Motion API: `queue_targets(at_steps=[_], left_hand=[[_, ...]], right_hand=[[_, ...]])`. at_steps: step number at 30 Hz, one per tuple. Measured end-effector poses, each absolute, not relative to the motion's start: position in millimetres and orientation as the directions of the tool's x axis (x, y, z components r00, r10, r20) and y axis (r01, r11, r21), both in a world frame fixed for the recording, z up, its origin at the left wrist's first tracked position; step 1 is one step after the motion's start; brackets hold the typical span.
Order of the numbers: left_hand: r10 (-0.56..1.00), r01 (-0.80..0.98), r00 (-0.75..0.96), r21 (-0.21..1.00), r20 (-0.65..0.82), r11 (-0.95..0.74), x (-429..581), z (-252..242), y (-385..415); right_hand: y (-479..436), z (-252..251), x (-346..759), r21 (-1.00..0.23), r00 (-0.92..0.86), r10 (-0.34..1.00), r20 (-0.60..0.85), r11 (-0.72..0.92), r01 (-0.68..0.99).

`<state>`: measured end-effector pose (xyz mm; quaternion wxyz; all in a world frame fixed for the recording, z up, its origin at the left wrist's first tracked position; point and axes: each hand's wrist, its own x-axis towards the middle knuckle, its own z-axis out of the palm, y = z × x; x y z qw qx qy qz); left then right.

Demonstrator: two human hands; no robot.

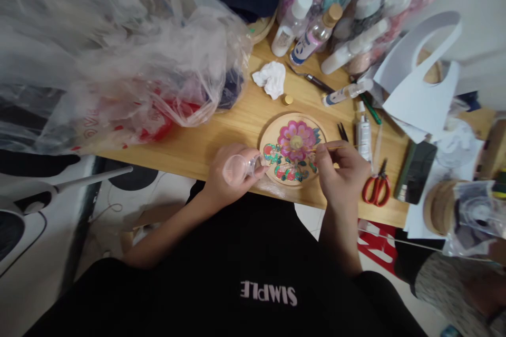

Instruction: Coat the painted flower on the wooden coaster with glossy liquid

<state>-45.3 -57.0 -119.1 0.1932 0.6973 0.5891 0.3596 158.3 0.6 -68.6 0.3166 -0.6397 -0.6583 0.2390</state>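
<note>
In front of me lies a round wooden disc (271, 129) bearing a pink-petalled flower (296, 139) with green and red leafy shapes below it. My left hand (225, 176) is at the disc's lower left edge, its fingers closed around a small clear plastic container (235, 169) tilted toward the disc. Over the right side of the disc, my right hand (342, 168) pinches a thin gold-coloured wire (336, 148). This wire stretches left across the flower; its far end is hard to make out.
Red-handled pliers (376, 189), a white tube (363, 137) and a phone (417, 171) lie to the right. Behind are crumpled white tissue (271, 79), a gold cap (288, 99) and several bottles (312, 37). A large plastic bag (158, 63) covers the left.
</note>
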Motion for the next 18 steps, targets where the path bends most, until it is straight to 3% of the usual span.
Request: queue_targets(at_steps=[7, 12, 18], left_hand=[[0.945, 0.697, 0.040, 0.669, 0.323, -0.258, -45, -122, -58], [0.937, 0.716, 0.048, 0.643, 0.346, -0.274, -45, -122, -57], [0.931, 0.696, 0.065, 0.652, 0.359, -0.300, -47, -123, -57]], right_hand=[[-6, -65, 158, -0.813, 0.034, 0.986, 0.162, 0.113, 0.572], [-17, -49, 148, -0.872, -0.070, 0.970, 0.232, 0.239, 0.427], [-22, -43, 129, -0.802, -0.259, 0.929, 0.264, 0.361, 0.477]])
